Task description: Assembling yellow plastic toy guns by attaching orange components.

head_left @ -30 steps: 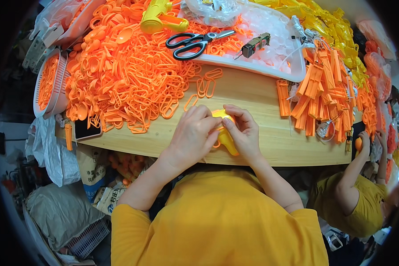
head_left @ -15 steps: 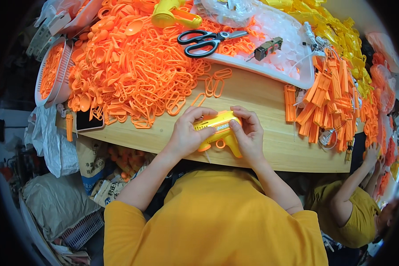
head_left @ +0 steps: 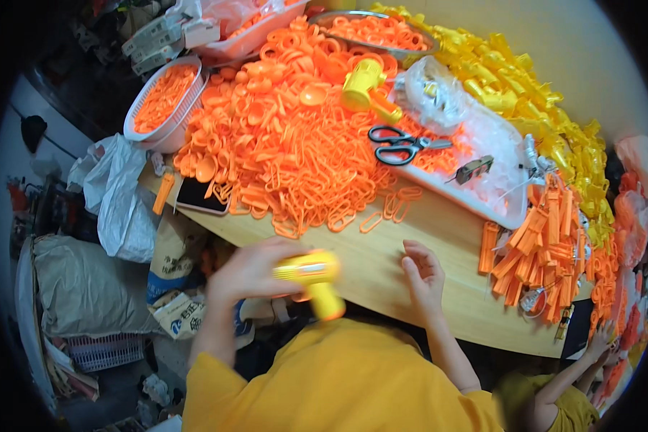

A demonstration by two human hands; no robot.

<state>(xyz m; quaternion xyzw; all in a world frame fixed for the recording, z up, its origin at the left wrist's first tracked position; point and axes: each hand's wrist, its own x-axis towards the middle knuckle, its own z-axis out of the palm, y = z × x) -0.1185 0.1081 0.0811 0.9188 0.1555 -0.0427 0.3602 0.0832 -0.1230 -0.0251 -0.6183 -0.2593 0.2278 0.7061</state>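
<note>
A yellow toy bubble gun (head_left: 313, 268), slightly blurred by motion, is gripped at its body by my left hand (head_left: 248, 272). It is off the table's front edge, its handle tilted down toward my shirt. My right hand (head_left: 425, 277) is empty above the bare wood, thumb and fingers apart and lightly bent. Loose orange oblong rings (head_left: 392, 205) lie just beyond it. Farther back, black-handled scissors (head_left: 407, 146) rest at the edge of a big pile of orange plastic parts (head_left: 295, 144).
A white tray (head_left: 507, 218) holds clear plastic pieces and a small motor part (head_left: 474, 170). Orange battery-box parts (head_left: 533, 248) are heaped at the right, yellow gun shells (head_left: 511, 83) behind. A phone (head_left: 201, 196) lies at the left edge. Another person's arm (head_left: 569, 374) shows at lower right.
My left hand has carried the bubble gun left and toward me. My right hand has let go of it and is now apart. The view has shifted left.
</note>
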